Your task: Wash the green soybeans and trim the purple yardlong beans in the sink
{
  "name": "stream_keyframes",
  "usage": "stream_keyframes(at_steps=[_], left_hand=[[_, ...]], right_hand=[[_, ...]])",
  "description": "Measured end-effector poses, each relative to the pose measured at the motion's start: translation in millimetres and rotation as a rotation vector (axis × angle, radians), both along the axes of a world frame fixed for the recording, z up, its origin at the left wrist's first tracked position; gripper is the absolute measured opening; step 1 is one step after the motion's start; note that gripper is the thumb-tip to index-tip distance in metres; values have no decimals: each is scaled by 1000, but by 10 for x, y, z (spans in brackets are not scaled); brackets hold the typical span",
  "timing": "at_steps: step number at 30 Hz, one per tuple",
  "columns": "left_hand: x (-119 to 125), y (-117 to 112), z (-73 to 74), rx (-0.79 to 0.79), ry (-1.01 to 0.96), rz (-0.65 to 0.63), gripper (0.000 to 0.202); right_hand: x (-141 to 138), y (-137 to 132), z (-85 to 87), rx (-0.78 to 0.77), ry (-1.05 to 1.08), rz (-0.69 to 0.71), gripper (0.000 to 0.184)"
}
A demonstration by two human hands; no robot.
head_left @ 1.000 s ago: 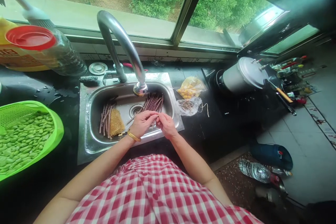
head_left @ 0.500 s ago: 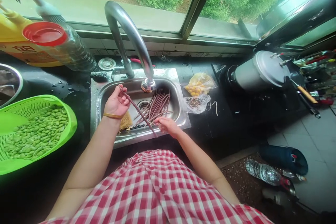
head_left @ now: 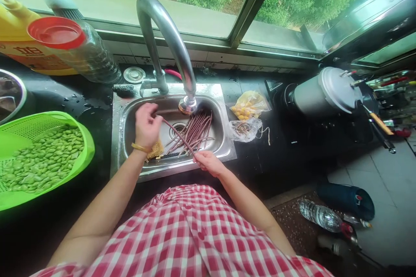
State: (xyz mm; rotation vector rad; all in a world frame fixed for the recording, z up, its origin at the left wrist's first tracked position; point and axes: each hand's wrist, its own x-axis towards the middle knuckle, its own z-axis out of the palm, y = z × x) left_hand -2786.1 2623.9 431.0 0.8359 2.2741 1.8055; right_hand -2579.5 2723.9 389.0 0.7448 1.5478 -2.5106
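Over the front of the sink, a long purple bean [head_left: 180,136] slants between my hands. Its lower end is pinched in my right hand [head_left: 209,163], above the sink's front rim. At the bean's upper end is my left hand [head_left: 147,126], above the left of the basin. Motion smears its curled fingers, so whether they grip the bean does not show. A pile of purple long beans [head_left: 198,130] lies in the steel sink [head_left: 218,110], beside the drain. Near my left wrist a tan scrubbing pad [head_left: 156,150] sits in the basin.
The curved faucet [head_left: 169,30] arches over the basin. To the left stand a green colander [head_left: 88,145] of shelled green beans and a red-lidded jar [head_left: 97,58]. At right are a bag of yellow pieces [head_left: 248,104], a clear bag of scraps [head_left: 245,130] and a pressure cooker [head_left: 320,93].
My right hand has closed on the bean's lower end. My left hand has turned and shifted slightly, and the bean's upper end now shows lower and further right.
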Motion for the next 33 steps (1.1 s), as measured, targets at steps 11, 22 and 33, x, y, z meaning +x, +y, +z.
stream_keyframes(at_steps=[11, 22, 33], left_hand=[[687, 52, -257, -389, 651, -872, 31], [914, 125, -273, -185, 107, -465, 22], [-754, -269, -48, -575, 123, 112, 22]], right_hand=[[65, 102, -81, 500, 13, -67, 38], [-192, -43, -93, 172, 106, -435, 42], [-240, 21, -195, -200, 103, -373, 14]])
